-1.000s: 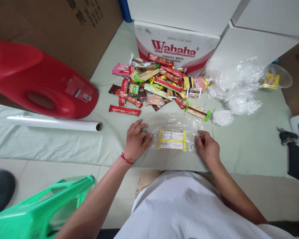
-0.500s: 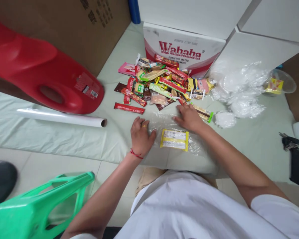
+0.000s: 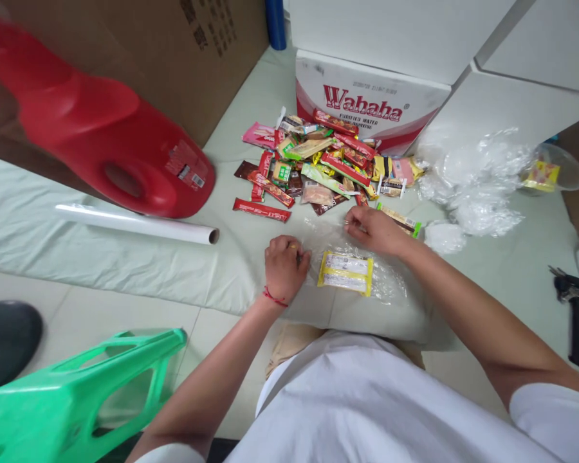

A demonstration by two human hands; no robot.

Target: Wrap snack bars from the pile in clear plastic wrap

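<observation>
Right hand [image 3: 371,228]: shifted from right side of clear film [image 3: 330,239] to far edge, fingers pinching it; right side now unheld | left hand [image 3: 285,262]: fingers curled at left edge, grip unclear | yellow-edged packet [image 3: 346,273]: on film, near counter's [image 3: 241,270] front edge

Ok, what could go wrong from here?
The thin clear plastic film looks wrinkled, so it might bunch between the left hand and right hand. The yellow-and-white rectangular packet, held by neither hand, could shift if the film is pulled. The right hand sits close to a pale, green-ended wrapped bar and might nudge it.
</observation>
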